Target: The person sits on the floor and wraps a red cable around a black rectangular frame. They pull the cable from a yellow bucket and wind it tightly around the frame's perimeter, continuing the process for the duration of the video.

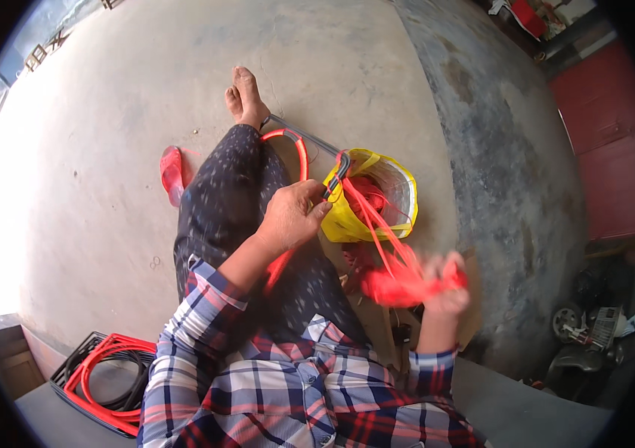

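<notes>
My left hand (pixel 295 216) is closed over my lap, thumb and fingers pinching a dark part of a red-and-black hoop (pixel 302 153). From that spot several red strands (pixel 377 216) run to the right and downward. My right hand (pixel 444 287), smeared by motion, is wrapped round a red bundle of this strand material (pixel 400 287). Just beyond the hands a yellow bag (pixel 340 222) with a silvery lining stands open, more red strands (pixel 366 200) inside. A grey metal rod (pixel 306 134) reaches from near my bare foot to the bag's rim, where its joint with the hoop is unclear.
At lower left, a black crate (pixel 93 336) holds red and black hoops (pixel 112 366). A red slipper (pixel 172 175) lies on the concrete floor (pixel 108 149) left of my leg. A cardboard box (pixel 471 299) sits beside my right forearm. A red door (pixel 609 142) and wheeled clutter (pixel 586 328) are far right.
</notes>
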